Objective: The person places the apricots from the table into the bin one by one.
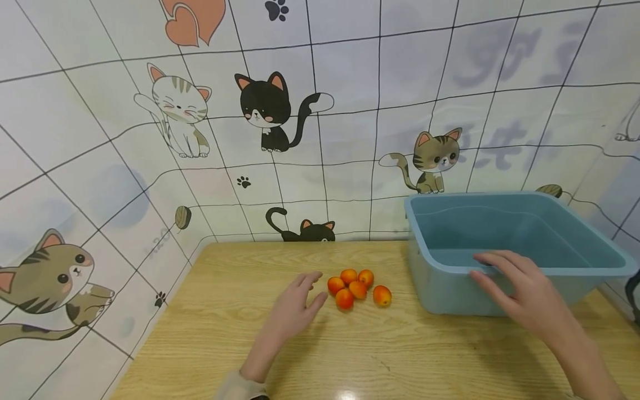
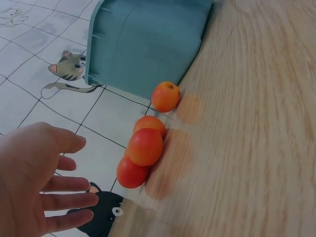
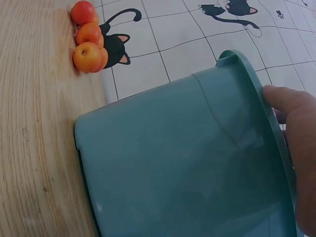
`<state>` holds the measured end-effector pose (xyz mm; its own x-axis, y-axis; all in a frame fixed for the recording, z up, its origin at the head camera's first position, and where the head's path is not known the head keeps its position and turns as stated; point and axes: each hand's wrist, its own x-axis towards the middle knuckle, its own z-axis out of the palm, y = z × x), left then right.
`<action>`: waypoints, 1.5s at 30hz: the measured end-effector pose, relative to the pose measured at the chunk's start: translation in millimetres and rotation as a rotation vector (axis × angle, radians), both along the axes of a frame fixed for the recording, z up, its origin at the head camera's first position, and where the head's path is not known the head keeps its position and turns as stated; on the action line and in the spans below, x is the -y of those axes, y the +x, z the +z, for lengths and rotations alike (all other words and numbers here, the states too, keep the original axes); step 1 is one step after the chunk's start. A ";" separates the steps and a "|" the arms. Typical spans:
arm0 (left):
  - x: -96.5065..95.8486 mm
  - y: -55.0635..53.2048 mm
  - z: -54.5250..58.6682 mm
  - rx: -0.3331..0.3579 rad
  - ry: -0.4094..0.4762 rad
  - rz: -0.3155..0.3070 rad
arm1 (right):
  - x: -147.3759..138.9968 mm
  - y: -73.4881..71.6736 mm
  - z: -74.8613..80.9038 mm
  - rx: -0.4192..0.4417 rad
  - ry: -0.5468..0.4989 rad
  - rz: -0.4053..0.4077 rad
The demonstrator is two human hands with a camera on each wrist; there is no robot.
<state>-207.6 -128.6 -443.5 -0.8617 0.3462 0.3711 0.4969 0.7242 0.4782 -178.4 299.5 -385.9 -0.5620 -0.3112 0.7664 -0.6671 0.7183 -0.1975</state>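
Several small orange-red round fruits [image 1: 345,298] lie on the wooden table, most clustered together, while a single fruit [image 1: 382,296] sits a little to the right. My left hand [image 1: 295,308] is just left of the cluster, fingers relaxed and apart from the fruits [image 2: 145,147], holding nothing. A blue-green plastic tub [image 1: 425,289] stands to the right of the fruits. Over its near rim is my right hand [image 1: 522,291], fingers loosely extended above the opening. In the right wrist view, the thumb [image 3: 289,98] is close to the tub's rim; whether it touches cannot be told.
The wooden table [image 1: 210,333] meets a wall covering [image 1: 350,139] with cat drawings at the back and left. A dark object [image 1: 634,291] shows at the right edge, partly cut off. The tub's far side is close to the wall.
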 end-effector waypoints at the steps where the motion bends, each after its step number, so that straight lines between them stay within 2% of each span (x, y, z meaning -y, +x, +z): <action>1: -1.2 -0.6 -0.8 0.010 0.009 -0.003 | -0.1 -1.3 -0.8 -0.019 -0.011 0.018; 6: -6.8 -2.5 -5.3 0.052 0.037 -0.021 | -1.3 -6.6 -4.3 -0.094 -0.039 0.072; 19: -20.8 -5.9 -17.7 0.064 0.071 -0.067 | -6.3 -4.2 -5.5 -0.115 -0.044 0.047; 24: -24.9 -6.5 -20.4 0.040 0.089 -0.078 | -6.0 -3.9 -5.3 -0.133 -0.048 0.033; 32: -30.2 -8.7 -25.9 0.015 0.096 -0.066 | -2.2 -4.0 -3.8 -0.149 -0.052 0.003; 37: -35.4 -8.5 -28.6 0.032 0.095 -0.031 | -5.3 -4.4 -6.0 -0.134 -0.045 0.005; 42: -42.6 -9.3 -30.4 0.021 0.063 0.011 | -9.4 -3.6 -9.1 -0.102 -0.037 -0.003; 45: -45.4 -10.2 -32.9 0.007 0.051 0.034 | -8.4 -4.9 -9.7 -0.118 -0.046 0.001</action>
